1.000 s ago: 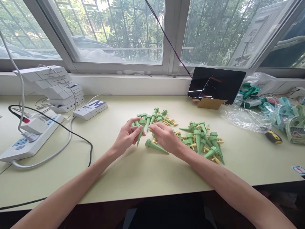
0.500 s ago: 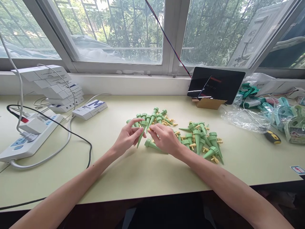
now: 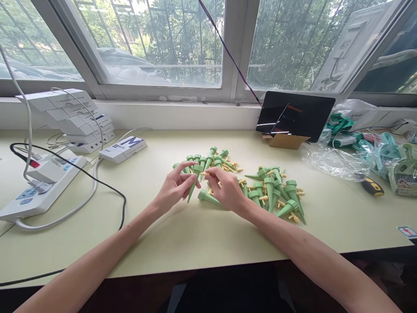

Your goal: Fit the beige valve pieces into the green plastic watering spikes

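Note:
My left hand [image 3: 177, 184] is closed on a green plant watering spike [image 3: 194, 179], its ridged cap up and its pointed tip slanting down to the left. Between the thumb and fingers of my right hand [image 3: 228, 187] is a small yellow valve [image 3: 204, 174], close to the upper side of the spike. Whether the two touch, I cannot tell. One more green spike [image 3: 207, 198] lies on the table, partly behind my right hand. Behind my hands is a group of green spikes [image 3: 213, 152] with yellow valves [image 3: 233, 166] beside it.
A larger pile of green spikes and yellow valves [image 3: 276, 189] lies right of my right hand. A tablet [image 3: 295, 116] leans on a cardboard box [image 3: 288, 141]. At right are plastic-wrapped clips [image 3: 386, 152] and a screwdriver [image 3: 373, 187]. White boxes [image 3: 124, 150] and a power strip [image 3: 42, 187] are left.
The yellow valve now shows more clearly between the fingertips of my right hand, which have shifted slightly and opened a little. My left hand and its spike have hardly moved.

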Tool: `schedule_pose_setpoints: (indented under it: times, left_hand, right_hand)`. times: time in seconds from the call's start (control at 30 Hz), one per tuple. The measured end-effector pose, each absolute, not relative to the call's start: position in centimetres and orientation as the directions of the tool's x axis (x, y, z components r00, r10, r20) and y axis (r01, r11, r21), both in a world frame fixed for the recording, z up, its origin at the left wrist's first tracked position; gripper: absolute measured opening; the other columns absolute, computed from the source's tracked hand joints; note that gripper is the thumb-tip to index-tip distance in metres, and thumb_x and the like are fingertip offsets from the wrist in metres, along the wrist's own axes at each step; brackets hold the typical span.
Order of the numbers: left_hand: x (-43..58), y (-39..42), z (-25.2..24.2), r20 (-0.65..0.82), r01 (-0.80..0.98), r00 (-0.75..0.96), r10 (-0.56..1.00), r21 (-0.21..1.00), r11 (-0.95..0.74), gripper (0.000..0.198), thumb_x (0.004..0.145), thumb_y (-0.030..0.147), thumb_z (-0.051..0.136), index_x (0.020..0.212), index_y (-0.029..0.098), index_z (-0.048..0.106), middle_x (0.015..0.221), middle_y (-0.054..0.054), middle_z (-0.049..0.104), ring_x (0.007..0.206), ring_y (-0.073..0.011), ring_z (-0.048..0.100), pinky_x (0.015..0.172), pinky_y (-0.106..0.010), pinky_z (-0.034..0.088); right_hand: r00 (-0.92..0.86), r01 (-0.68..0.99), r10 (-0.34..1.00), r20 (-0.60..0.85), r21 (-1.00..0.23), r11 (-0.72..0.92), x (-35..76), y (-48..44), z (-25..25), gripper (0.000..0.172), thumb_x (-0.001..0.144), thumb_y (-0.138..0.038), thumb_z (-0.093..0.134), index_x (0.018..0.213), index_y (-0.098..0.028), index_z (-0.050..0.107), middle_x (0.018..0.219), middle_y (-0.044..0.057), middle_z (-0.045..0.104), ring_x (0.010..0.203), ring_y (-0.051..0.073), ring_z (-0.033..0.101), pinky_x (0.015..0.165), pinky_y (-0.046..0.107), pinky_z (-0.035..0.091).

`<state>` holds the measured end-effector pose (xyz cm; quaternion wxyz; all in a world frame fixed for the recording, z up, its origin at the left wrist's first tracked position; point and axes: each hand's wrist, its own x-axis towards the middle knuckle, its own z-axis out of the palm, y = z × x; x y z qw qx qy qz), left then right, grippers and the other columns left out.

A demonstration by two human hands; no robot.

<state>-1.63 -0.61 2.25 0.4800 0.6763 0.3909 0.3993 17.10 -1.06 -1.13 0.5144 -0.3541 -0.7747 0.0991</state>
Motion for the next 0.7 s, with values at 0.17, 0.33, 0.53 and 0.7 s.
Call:
schedule_pose_setpoints:
  times: [0.17, 0.33, 0.53, 0.7]
  left_hand:
    - [-1.56, -0.7, 2.37, 0.165, 0.137, 0.373, 0.913, 0.963, -0.23, 0.045, 0.09, 0.044, 0.062, 0.127, 0.021, 0.05, 0.072, -0.003, 0.068, 0.042, -0.0073, 0.043, 0.04, -0.019, 0.035]
    - [-1.49, -0.8, 2.47, 0.162, 0.126, 0.366, 0.916, 0.967, -0.221, 0.047, 0.088, 0.046, 0.063, 0.125, 0.021, 0.05, 0.071, -0.003, 0.068, 0.041, -0.0075, 0.043, 0.039, -0.02, 0.035]
    - [-1.61, -0.73, 2.3, 0.17, 0.133, 0.388, 0.906, 0.962, -0.238, 0.045, 0.089, 0.045, 0.062, 0.125, 0.021, 0.05, 0.071, -0.002, 0.068, 0.041, -0.0074, 0.043, 0.039, -0.02, 0.035]
    - [-1.66, -0.67, 2.29, 0.167, 0.142, 0.392, 0.905, 0.96, -0.239, 0.044, 0.09, 0.044, 0.061, 0.126, 0.021, 0.05, 0.071, -0.003, 0.068, 0.042, -0.0078, 0.044, 0.04, -0.02, 0.035]
  right_hand:
    - [-0.191, 0.347, 0.711, 0.677, -0.631, 0.694, 17.05, -1.06, -1.22, 0.01, 0.098, -0.02, 0.046, 0.098, -0.019, 0.056, 0.078, 0.002, 0.065, 0.065, 0.012, 0.062, 0.062, 0.024, 0.05]
    - [-0.195, 0.335, 0.722, 0.664, -0.647, 0.685, 17.04, -1.14, -1.27, 0.01, 0.098, -0.021, 0.047, 0.097, -0.02, 0.057, 0.078, 0.001, 0.065, 0.064, 0.012, 0.063, 0.062, 0.024, 0.051]
    - [-0.187, 0.321, 0.725, 0.663, -0.657, 0.683, 17.06, -1.04, -1.32, 0.011, 0.098, -0.021, 0.047, 0.095, -0.019, 0.057, 0.073, 0.0, 0.063, 0.061, 0.012, 0.061, 0.06, 0.024, 0.05]
    - [-0.189, 0.357, 0.703, 0.685, -0.619, 0.699, 17.16, -0.89, -1.32, 0.012, 0.098, -0.022, 0.047, 0.094, -0.019, 0.058, 0.074, 0.001, 0.063, 0.061, 0.013, 0.059, 0.06, 0.026, 0.049]
